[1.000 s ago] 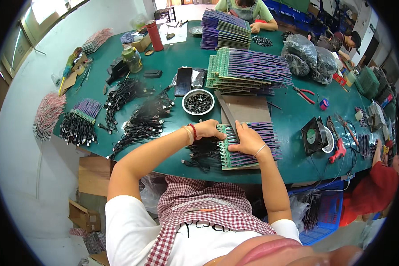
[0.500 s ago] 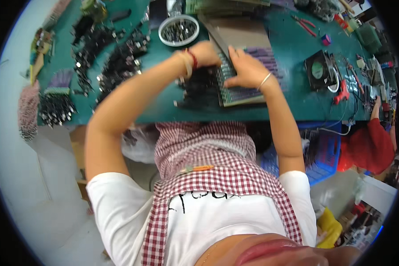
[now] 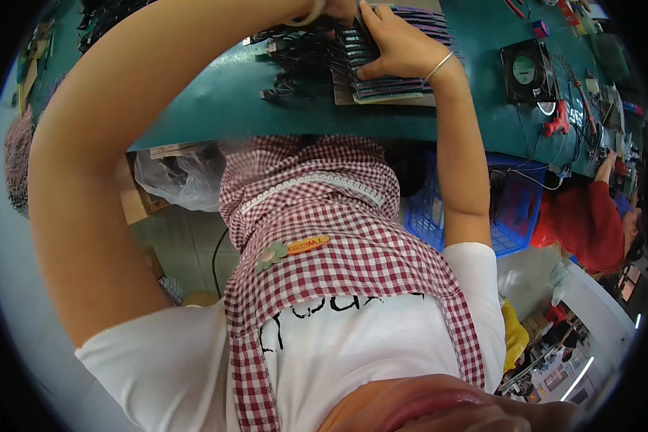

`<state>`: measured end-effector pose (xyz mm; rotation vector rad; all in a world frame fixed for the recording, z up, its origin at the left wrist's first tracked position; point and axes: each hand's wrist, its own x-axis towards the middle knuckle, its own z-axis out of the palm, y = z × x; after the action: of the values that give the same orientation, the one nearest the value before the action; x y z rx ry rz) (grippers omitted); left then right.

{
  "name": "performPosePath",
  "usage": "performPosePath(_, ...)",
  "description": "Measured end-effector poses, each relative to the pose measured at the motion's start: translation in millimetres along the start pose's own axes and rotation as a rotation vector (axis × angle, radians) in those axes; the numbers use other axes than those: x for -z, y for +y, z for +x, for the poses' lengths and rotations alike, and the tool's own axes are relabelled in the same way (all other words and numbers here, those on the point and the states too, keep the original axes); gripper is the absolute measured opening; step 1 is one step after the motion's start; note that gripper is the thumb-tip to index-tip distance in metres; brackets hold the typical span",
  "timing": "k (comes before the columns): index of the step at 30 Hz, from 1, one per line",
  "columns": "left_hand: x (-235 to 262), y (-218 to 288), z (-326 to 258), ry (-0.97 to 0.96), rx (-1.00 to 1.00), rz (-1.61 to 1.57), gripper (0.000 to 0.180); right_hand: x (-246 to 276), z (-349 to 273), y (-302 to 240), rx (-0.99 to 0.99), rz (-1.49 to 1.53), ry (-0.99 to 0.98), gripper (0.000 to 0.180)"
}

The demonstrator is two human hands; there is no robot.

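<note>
- Nearest the camera, a red-and-white checked apron [image 3: 324, 237] is hanging over a white shirt, and the person is leaning in toward the bench [image 3: 216, 108].
- A blue crate [image 3: 507, 209] is sitting under the bench edge, beside the person's right side.
- The right hand [image 3: 399, 47] is lying flat with fingers spread over a stack of purple and green strips [image 3: 389, 86], probably pressing it down so the layers are not sliding.
- The stack is resting on a brown board near the bench's front edge, its strips lined up in neat rows.
- The left hand [image 3: 331, 9] is mostly cut off at the top edge; I cannot tell whether it is gripping anything.
- A tangle of black wires [image 3: 299, 61] is lying just left of the stack.
- Farther right, a small black fan [image 3: 527, 70] is sitting on the bench.
</note>
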<state>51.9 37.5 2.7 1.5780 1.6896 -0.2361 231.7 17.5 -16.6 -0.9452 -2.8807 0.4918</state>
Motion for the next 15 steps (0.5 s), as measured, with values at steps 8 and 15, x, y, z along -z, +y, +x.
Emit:
performPosePath(8, -12.6, -56.7, -2.3, 0.043, -0.188, -0.522, 0.035, -1.0, 15.5, 17.7, -0.047, 0.134, 0.105, 0.068)
performPosePath(15, -22.2, -68.6, 5.6, -0.099, -0.39, -0.855, 0.042, 4.2, 17.9, 39.2, 0.031, 0.222, 0.11, 0.047)
